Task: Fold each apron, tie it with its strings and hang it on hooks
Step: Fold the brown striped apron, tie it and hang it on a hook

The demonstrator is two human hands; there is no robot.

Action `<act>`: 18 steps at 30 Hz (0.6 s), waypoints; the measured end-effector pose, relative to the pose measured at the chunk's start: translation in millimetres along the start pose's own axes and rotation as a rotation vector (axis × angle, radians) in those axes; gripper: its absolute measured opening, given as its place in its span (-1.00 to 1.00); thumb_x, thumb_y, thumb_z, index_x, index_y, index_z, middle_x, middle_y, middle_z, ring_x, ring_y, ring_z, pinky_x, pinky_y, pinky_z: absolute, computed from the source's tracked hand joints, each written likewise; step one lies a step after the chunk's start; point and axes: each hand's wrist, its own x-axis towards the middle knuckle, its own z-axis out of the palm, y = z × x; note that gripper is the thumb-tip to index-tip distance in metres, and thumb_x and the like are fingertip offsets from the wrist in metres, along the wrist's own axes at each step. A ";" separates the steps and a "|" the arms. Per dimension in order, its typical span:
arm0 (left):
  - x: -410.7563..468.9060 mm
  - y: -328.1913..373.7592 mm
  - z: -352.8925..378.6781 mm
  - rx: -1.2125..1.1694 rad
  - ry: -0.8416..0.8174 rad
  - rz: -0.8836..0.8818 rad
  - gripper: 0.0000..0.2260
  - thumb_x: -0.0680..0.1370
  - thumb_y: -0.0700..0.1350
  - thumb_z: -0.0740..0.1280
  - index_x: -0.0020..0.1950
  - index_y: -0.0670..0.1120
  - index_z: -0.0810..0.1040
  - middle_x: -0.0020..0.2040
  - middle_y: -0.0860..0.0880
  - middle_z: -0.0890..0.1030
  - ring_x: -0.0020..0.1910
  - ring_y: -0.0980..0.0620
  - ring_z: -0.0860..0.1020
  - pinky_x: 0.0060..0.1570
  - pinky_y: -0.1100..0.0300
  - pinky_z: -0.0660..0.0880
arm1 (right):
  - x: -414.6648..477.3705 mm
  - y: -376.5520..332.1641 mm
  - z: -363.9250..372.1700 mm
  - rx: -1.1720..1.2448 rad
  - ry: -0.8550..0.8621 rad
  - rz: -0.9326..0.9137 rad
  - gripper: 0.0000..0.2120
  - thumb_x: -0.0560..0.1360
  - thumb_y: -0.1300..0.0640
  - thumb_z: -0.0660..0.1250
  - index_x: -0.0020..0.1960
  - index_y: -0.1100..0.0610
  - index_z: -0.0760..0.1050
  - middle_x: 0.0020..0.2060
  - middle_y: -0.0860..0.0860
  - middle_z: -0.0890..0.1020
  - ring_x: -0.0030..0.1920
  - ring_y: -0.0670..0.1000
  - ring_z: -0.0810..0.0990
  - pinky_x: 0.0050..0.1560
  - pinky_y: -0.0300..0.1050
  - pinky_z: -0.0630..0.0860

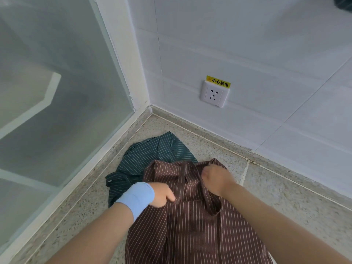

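Note:
A brown pinstriped apron (192, 229) lies crumpled on the speckled floor, its straps running across the upper part. My left hand (162, 195), with a light blue wristband, grips a fold of the brown cloth at its left side. At the brown apron's upper right edge my right hand (217, 178) grips the fabric beside a strap. A dark green pinstriped apron (152, 155) lies bunched behind and partly under the brown one, toward the corner.
A white tiled wall meets a frosted glass panel (57, 92) in a corner just beyond the aprons. A white wall socket (214, 96) with a yellow warning label sits low on the wall. Speckled stone floor (285, 197) stretches to the right.

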 end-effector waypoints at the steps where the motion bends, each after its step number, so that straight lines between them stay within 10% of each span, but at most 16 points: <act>1: 1.3 6.2 6.2 0.132 -0.020 -0.007 -0.41 0.55 -0.38 0.11 0.50 0.10 0.39 0.53 -0.02 0.34 0.34 -0.07 0.47 0.29 0.08 0.45 | 0.0 -4.4 3.0 0.162 0.024 0.026 -0.79 0.56 0.07 0.22 0.13 0.08 0.55 0.00 0.02 0.60 -0.12 0.04 0.63 -0.05 -0.05 0.60; 4: 6.1 7.3 11.3 0.205 0.029 0.004 -0.47 0.58 -0.37 0.15 0.47 0.07 0.43 0.52 -0.03 0.35 0.37 -0.12 0.45 0.30 0.05 0.46 | -1.4 -13.0 19.0 0.299 -0.103 0.065 -0.38 0.51 -0.04 0.40 0.49 -0.01 0.25 -0.05 -0.02 0.62 -0.19 -0.03 0.64 -0.13 -0.06 0.59; 9: 7.3 -8.1 -4.0 -0.072 0.450 -0.011 -0.60 0.61 -0.30 0.15 0.21 0.09 0.64 0.25 0.07 0.61 0.10 0.02 0.60 0.16 0.11 0.54 | -5.7 -10.4 43.8 0.386 -0.019 0.113 -0.80 0.55 0.15 0.34 0.15 -0.03 0.59 0.08 -0.03 0.60 -0.04 -0.04 0.59 0.02 -0.14 0.57; 12: 12.9 -13.0 -7.4 -0.099 0.773 -0.030 -0.70 0.62 -0.24 0.16 0.02 0.09 0.63 0.04 0.09 0.56 0.04 0.03 0.54 -0.02 0.17 0.49 | -4.0 -11.2 46.4 0.519 0.138 0.134 -0.62 0.51 0.10 0.42 0.29 0.04 0.42 0.23 0.00 0.41 0.08 0.00 0.51 0.04 -0.18 0.45; 15: 24.3 -14.0 -13.2 -0.033 0.893 -0.008 -0.77 0.64 -0.16 0.21 0.15 0.07 0.60 0.14 0.08 0.51 0.17 0.03 0.45 0.12 0.15 0.45 | 6.9 -17.4 40.7 0.687 0.096 0.150 -0.37 0.51 0.15 0.44 0.46 0.02 0.20 0.12 -0.05 0.58 0.01 -0.02 0.62 -0.09 -0.18 0.48; 18: 35.2 -19.8 -17.5 0.153 0.798 -0.082 -0.67 0.61 -0.06 0.29 0.38 0.09 0.48 0.33 0.05 0.45 0.33 -0.03 0.35 0.35 0.06 0.27 | 14.6 -18.3 43.2 0.630 -0.077 0.115 -0.57 0.51 0.20 0.42 0.35 0.02 0.47 -0.12 -0.05 0.66 -0.22 -0.12 0.60 -0.17 -0.18 0.55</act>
